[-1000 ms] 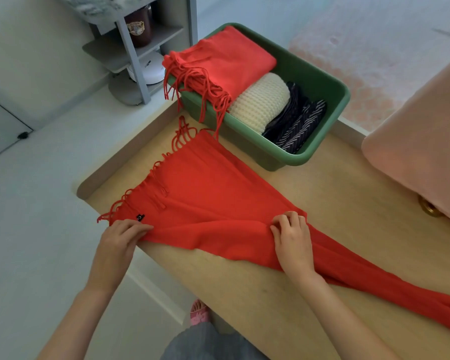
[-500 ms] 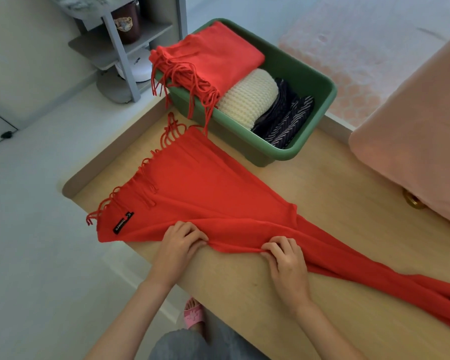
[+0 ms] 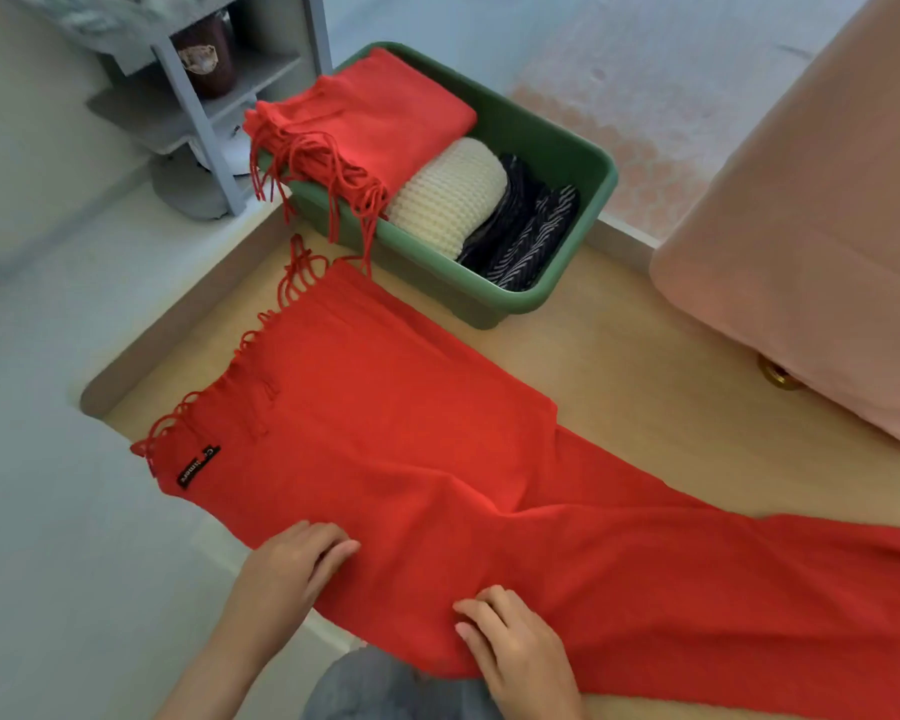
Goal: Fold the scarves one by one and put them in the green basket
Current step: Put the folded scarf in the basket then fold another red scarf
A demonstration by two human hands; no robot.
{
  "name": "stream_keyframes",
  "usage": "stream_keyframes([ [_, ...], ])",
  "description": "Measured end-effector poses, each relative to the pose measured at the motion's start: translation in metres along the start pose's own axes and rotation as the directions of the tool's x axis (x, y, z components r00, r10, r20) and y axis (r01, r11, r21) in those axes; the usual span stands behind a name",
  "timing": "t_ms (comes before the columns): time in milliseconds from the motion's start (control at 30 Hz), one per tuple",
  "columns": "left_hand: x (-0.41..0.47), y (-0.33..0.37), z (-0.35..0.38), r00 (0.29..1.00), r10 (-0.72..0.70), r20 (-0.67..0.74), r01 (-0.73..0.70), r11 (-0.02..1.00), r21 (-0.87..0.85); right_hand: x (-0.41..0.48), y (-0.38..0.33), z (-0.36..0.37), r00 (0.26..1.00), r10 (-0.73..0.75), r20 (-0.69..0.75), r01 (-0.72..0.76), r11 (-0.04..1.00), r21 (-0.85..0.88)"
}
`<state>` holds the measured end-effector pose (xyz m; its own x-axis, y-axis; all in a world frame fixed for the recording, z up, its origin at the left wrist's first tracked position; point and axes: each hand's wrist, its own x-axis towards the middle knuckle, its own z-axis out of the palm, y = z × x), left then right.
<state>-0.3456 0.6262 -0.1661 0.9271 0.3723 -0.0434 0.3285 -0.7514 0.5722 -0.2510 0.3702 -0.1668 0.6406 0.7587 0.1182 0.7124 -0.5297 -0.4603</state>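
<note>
A long red scarf (image 3: 396, 433) lies spread on the wooden table (image 3: 645, 387), its fringe and black label to the left, its tail running off to the right. Its near edge hangs over the table's front. My left hand (image 3: 292, 563) grips that near edge with curled fingers. My right hand (image 3: 510, 636) pinches the same edge a little to the right. Behind the scarf stands the green basket (image 3: 601, 189). It holds a folded red scarf (image 3: 380, 122) with fringe hanging over the rim, a cream knit scarf (image 3: 453, 194) and a dark striped scarf (image 3: 531, 231).
A pink cloth-covered block (image 3: 811, 241) fills the table's right side. A grey shelf unit (image 3: 198, 106) with a dark jar stands on the floor at the back left. The table's left edge (image 3: 178, 319) drops to pale floor.
My left hand moved from the fringed corner rightward along the near edge. Both hands drew that edge toward me, so the scarf lies wider and drapes over the table front.
</note>
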Motion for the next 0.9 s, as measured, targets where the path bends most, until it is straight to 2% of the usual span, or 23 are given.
stream_keyframes([
  [100,0.016,0.026,0.000,0.993,0.034,-0.111,-0.034,0.999,0.005,-0.009,0.008,-0.022,0.989,0.129,-0.068,-0.122,0.988,0.099],
  [200,0.044,0.057,0.023,0.981,0.131,-0.141,-0.129,0.991,0.024,-0.021,0.040,-0.044,0.937,0.319,-0.143,-0.310,0.947,0.080],
  [267,0.066,0.077,0.044,0.979,0.182,-0.089,-0.180,0.983,0.037,-0.031,0.063,-0.053,0.917,0.380,-0.118,-0.385,0.923,-0.020],
  [367,0.104,0.104,0.072,0.968,0.238,0.077,-0.245,0.965,0.090,-0.049,0.086,-0.052,0.886,0.462,0.036,-0.449,0.874,-0.185],
  [433,0.128,0.114,0.087,0.948,0.226,0.225,-0.268,0.947,0.179,-0.061,0.091,-0.044,0.854,0.509,0.110,-0.468,0.843,-0.267],
  [500,0.145,0.117,0.098,0.942,0.178,0.284,-0.258,0.926,0.276,-0.069,0.089,-0.036,0.826,0.556,0.091,-0.505,0.802,-0.320],
  [633,0.163,0.110,0.107,0.983,0.087,0.162,-0.139,0.928,0.346,-0.082,0.074,-0.026,0.751,0.660,0.020,-0.627,0.722,-0.292],
  [700,0.165,0.108,0.105,0.985,0.064,0.159,-0.117,0.930,0.350,-0.086,0.070,-0.024,0.732,0.681,0.027,-0.655,0.715,-0.244],
  [833,0.159,0.117,0.103,0.991,0.084,0.108,-0.111,0.954,0.277,-0.078,0.077,-0.051,0.764,0.644,-0.042,-0.643,0.756,-0.119],
  [900,0.147,0.134,0.103,0.987,0.157,0.045,-0.164,0.955,0.247,-0.075,0.092,-0.074,0.732,0.673,-0.105,-0.680,0.731,-0.063],
])
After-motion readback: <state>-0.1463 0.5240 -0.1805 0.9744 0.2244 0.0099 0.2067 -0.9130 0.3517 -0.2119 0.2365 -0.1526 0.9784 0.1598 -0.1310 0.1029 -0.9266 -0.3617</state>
